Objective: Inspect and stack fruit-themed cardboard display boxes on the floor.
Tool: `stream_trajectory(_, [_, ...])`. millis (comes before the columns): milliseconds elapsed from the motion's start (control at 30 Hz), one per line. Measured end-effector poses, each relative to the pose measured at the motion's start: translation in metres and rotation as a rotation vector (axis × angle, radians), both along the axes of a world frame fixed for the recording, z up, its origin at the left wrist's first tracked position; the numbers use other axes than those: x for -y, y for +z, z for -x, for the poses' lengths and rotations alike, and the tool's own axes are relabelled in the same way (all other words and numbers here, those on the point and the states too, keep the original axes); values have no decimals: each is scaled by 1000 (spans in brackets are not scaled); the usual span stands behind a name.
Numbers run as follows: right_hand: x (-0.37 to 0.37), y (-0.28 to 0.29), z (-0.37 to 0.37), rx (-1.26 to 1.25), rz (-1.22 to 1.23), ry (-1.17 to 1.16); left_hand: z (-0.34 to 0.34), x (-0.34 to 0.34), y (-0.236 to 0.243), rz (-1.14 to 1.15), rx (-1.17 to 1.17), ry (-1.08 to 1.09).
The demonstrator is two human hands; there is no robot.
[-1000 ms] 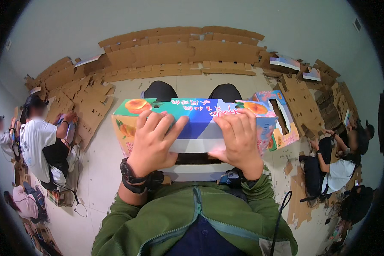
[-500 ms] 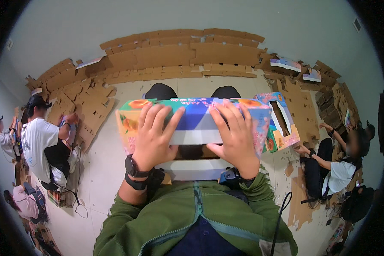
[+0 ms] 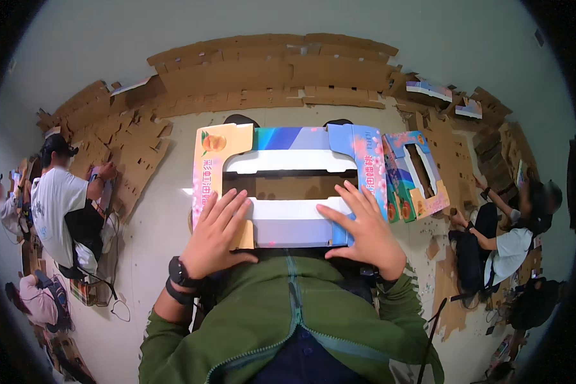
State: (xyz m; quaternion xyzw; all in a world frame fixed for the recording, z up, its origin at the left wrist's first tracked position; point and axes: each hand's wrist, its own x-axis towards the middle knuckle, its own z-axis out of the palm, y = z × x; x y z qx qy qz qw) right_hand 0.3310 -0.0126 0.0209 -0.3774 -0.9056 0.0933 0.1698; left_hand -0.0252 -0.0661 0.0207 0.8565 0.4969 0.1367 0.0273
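Observation:
A colourful printed cardboard fruit box point(image 3: 294, 137) sits in front of me, its top side up, with a long opening showing the brown inside. White flaps edge the opening, and peach pictures mark the left corner panel. My left hand point(image 3: 219, 232) lies on the box's near left corner, fingers stretched out and spread. At the near right corner my right hand point(image 3: 367, 232) rests the same way, fingers apart. Both palms touch the near edge, and neither hand grips the box. Just to its right stands a second, similar printed box point(image 3: 436, 203), tilted, with its own slot opening.
Flat brown cardboard sheets point(image 3: 237, 77) line the far wall, and more cardboard point(image 3: 134, 150) covers the floor at left. A person point(image 3: 57, 205) works at the left, another point(image 3: 509, 262) at the right. Cardboard scraps litter the pale floor around the right person.
The box has turned so its open top faces up and its long front panel no longer does. My hands have moved from its far edge to its near corners.

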Motion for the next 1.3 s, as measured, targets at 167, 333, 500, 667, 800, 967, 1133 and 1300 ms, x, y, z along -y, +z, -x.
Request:
stream_trajectory(167, [-10, -17, 10, -94, -204, -21, 0, -16, -20, -222, 74, 29])
stream_trajectory(333, [-30, -22, 12, -100, -225, -33, 1, -40, -21, -283, 40, 4])
stream_trajectory(500, [-59, -22, 12, -115, -293, -11, -10, -54, -23, -303, -107, 117])
stream_trajectory(667, [-64, -25, 23, -97, -328, -6, -18, -62, -26, -281, -103, 175])
stream_trajectory(800, [-57, -32, 43, -54, -358, -107, -18, -65, -29, -274, -92, 181])
stream_trajectory(967, [-57, -31, 51, -66, -368, -108, -23, -70, -26, -306, -31, 118])
stream_trajectory(1133, [-54, -26, 55, -71, -290, -164, -29, -75, -23, -337, 36, 130])
stream_trajectory(1300, [-51, -26, 54, -96, -261, -144, -25, -74, -25, -325, 35, 112])
